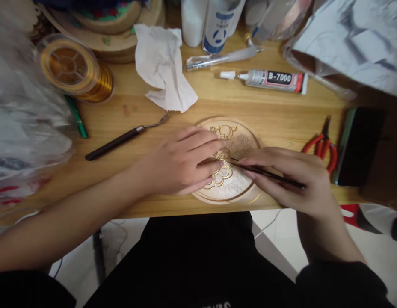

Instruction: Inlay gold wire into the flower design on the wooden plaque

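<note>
A round wooden plaque (240,188) lies flat near the table's front edge, with a flower design outlined partly in gold wire (229,172) and partly in bare drawn lines. My left hand (188,160) rests across its left side, fingers stretched out over the design and hiding part of it. In my right hand (288,175) is a pair of dark tweezers (271,172), pinched between thumb and fingers. Their tip meets the gold outline near the middle of the plaque, close to my left fingertips. Whether the tip grips any wire is too small to tell.
Behind the plaque lie a crumpled tissue (164,64), a pen (220,58) and a B-7000 glue tube (272,80). A dark-handled tool (115,143) and gold wire spool (75,68) are left. Red-handled pliers (320,147) and a phone (360,145) sit right.
</note>
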`<move>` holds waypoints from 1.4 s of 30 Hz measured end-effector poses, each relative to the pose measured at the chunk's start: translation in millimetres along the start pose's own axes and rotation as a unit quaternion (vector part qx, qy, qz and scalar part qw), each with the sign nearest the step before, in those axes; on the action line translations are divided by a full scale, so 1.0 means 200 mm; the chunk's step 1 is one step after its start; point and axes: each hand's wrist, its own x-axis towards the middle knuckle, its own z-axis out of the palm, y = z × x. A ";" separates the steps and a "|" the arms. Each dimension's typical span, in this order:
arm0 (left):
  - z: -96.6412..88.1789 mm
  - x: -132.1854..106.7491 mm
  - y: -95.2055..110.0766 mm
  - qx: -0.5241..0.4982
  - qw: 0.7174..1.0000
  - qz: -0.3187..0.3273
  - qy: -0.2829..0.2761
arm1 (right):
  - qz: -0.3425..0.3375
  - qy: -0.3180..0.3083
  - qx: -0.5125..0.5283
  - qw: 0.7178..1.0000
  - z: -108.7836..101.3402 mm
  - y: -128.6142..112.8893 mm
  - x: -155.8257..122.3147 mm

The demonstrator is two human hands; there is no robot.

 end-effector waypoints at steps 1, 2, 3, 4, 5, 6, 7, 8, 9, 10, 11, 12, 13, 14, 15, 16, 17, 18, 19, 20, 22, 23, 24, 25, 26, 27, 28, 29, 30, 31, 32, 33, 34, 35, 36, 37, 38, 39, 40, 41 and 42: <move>0.00 0.00 0.00 0.005 1.000 0.001 -0.006 | -0.004 -0.006 0.003 1.000 0.00 0.00 0.00; 0.00 0.00 0.00 0.015 1.000 0.005 -0.011 | -0.011 -0.009 0.006 1.000 0.00 0.01 0.01; 0.00 0.00 0.00 0.026 1.000 0.007 -0.013 | -0.018 -0.012 0.009 1.000 -0.01 0.01 0.01; 0.00 0.00 0.00 0.031 0.999 0.010 -0.012 | -0.024 -0.016 0.013 1.000 -0.01 0.02 0.01; 0.00 0.00 0.00 0.031 0.999 0.013 -0.008 | -0.026 -0.020 0.015 0.999 -0.01 0.02 0.01; 0.00 0.01 0.00 0.029 0.999 0.018 -0.003 | -0.025 -0.024 0.014 0.999 -0.01 0.03 0.02; 0.00 0.01 0.00 0.027 0.999 0.022 0.000 | -0.024 -0.026 0.013 0.999 -0.01 0.03 0.02; -0.01 0.01 0.00 0.027 0.999 0.024 0.001 | -0.023 -0.028 0.012 0.999 -0.01 0.04 0.02; -0.01 0.01 0.00 0.028 0.999 0.022 -0.003 | -0.023 -0.029 0.011 0.999 -0.01 0.04 0.02; -0.01 0.01 0.00 0.029 0.999 0.021 -0.006 | -0.024 -0.028 0.012 0.999 -0.01 0.04 0.02; -0.01 0.01 0.00 0.028 0.999 0.020 -0.006 | -0.026 -0.026 0.012 0.999 -0.01 0.04 0.02; -0.01 0.01 0.00 0.025 0.999 0.019 -0.004 | -0.027 -0.025 0.013 0.999 -0.01 0.04 0.02; -0.01 0.01 0.00 0.019 1.000 0.019 -0.001 | -0.028 -0.024 0.014 0.999 -0.01 0.04 0.02; 0.00 0.01 0.00 0.010 1.000 0.015 -0.002 | -0.027 -0.022 0.015 0.999 0.00 0.03 0.02; 0.00 0.01 0.00 0.003 1.000 0.010 -0.004 | -0.026 -0.022 0.017 0.999 0.00 0.03 0.02; 0.00 0.01 0.00 -0.001 1.000 0.004 -0.008 | -0.024 -0.022 0.018 0.999 0.00 0.03 0.01; 0.00 0.00 -0.01 -0.001 1.000 0.002 -0.009 | -0.025 -0.023 0.020 0.999 0.00 0.04 0.01; 0.00 0.00 -0.01 0.001 1.000 0.006 -0.007 | -0.028 -0.024 0.021 0.999 0.00 0.04 0.01; 0.01 0.00 -0.01 0.005 1.000 0.011 -0.003 | -0.033 -0.026 0.022 0.999 0.00 0.04 0.01; 0.01 0.00 -0.01 0.009 1.000 0.017 0.001 | -0.038 -0.028 0.023 0.999 0.00 0.04 0.01; 0.01 0.00 -0.02 0.011 1.000 0.024 0.003 | -0.046 -0.031 0.023 0.998 0.00 0.04 0.02; 0.01 0.00 -0.02 0.011 1.000 0.025 0.002 | -0.048 -0.033 0.020 0.998 0.00 0.04 0.01; 0.01 0.00 -0.02 0.012 1.000 0.023 -0.001 | -0.049 -0.035 0.015 0.998 0.00 0.04 0.01; 0.01 0.00 -0.02 0.011 1.000 0.024 0.000 | -0.051 -0.035 0.009 0.998 0.00 0.04 0.01; 0.01 0.01 -0.02 0.010 1.000 0.025 0.001 | -0.052 -0.034 0.003 0.998 0.00 0.04 0.01; 0.00 0.01 -0.02 0.008 1.000 0.023 0.001 | -0.053 -0.032 -0.003 0.998 0.00 0.04 0.01; 0.00 0.01 -0.02 0.004 1.000 0.021 0.000 | -0.053 -0.030 -0.008 0.998 0.00 0.04 0.01; 0.00 0.01 -0.02 0.000 1.000 0.017 -0.003 | -0.054 -0.029 -0.012 0.998 0.00 0.04 0.01; 0.00 0.00 -0.02 -0.003 1.000 0.013 -0.009 | -0.058 -0.028 -0.015 0.998 0.00 0.04 0.01; 0.00 0.00 -0.02 -0.005 1.000 0.009 -0.015 | -0.062 -0.027 -0.018 0.998 0.00 0.04 0.01; 0.00 0.00 -0.02 -0.005 1.000 0.005 -0.020 | -0.068 -0.027 -0.023 0.997 -0.01 0.04 0.01; 0.00 0.00 -0.02 -0.006 1.000 0.003 -0.022 | -0.073 -0.028 -0.031 0.996 -0.01 0.03 0.01; 0.00 0.00 -0.02 -0.006 1.000 0.002 -0.022 | -0.077 -0.030 -0.040 0.996 -0.01 0.03 0.02; 0.00 0.00 -0.02 -0.009 1.000 0.002 -0.019 | -0.080 -0.033 -0.049 0.995 -0.01 0.03 0.02; 0.00 0.00 -0.02 -0.017 1.000 0.000 -0.015 | -0.082 -0.034 -0.055 0.994 -0.01 0.03 0.02; 0.00 0.00 -0.02 -0.028 1.000 -0.004 -0.011 | -0.083 -0.036 -0.059 0.994 -0.01 0.03 0.02; 0.00 0.00 -0.01 -0.039 0.999 -0.009 -0.009 | -0.083 -0.036 -0.060 0.994 -0.01 0.03 0.02; -0.01 0.01 -0.01 -0.049 0.999 -0.013 -0.007 | -0.082 -0.034 -0.060 0.994 -0.01 0.02 0.02; -0.01 0.01 -0.01 -0.056 0.998 -0.019 -0.008 | -0.078 -0.031 -0.058 0.995 0.00 0.02 0.02; -0.01 0.01 -0.01 -0.058 0.998 -0.027 -0.012 | -0.075 -0.025 -0.057 0.995 0.01 0.02 0.01; -0.01 0.02 0.00 -0.056 0.998 -0.031 -0.013 | -0.072 -0.015 -0.059 0.996 0.02 0.02 0.00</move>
